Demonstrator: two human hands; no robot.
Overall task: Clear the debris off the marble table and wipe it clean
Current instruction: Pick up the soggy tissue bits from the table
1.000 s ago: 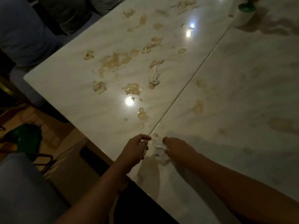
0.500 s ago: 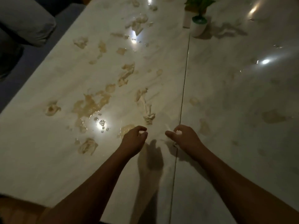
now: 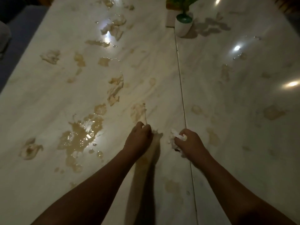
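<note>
Caller: Marble table (image 3: 40, 176) fills the head view. It's two slabs, with a dark seam (image 3: 182, 95) running from the far edge to the near one. The left slab is a mess!

Analyst: It is. Soggy paper scraps (image 3: 113, 28) lie toward the far edge, with more along the left edge and down the middle. A brown puddle (image 3: 81, 135) shines on the left slab, just left of the hands.

Caller: Left hand (image 3: 139, 138), talk me through it.

Analyst: The fingers are curled tight with the tips down on the left slab. They pinch a white bit at the near end of a pale scrap (image 3: 138, 111) that stretches toward the far edge. The forearm comes in from the near edge.

Caller: And the right hand (image 3: 191, 143)?

Analyst: It's clenched round a crumpled white tissue wad (image 3: 176, 135), which bulges out on the thumb side. The hand sits right over the seam, with the wad on the left slab's side. I can't tell whether the wad touches the marble. The two hands are near each other but apart.

Caller: Anything up by the far edge?

Analyst: A small green plant in a white pot (image 3: 183, 26) stands at the seam, close to the far edge. A white box (image 3: 170, 18) sits just beside it on the left. The right slab shows faint tan smears (image 3: 274, 112) and bright lamp glare.
</note>
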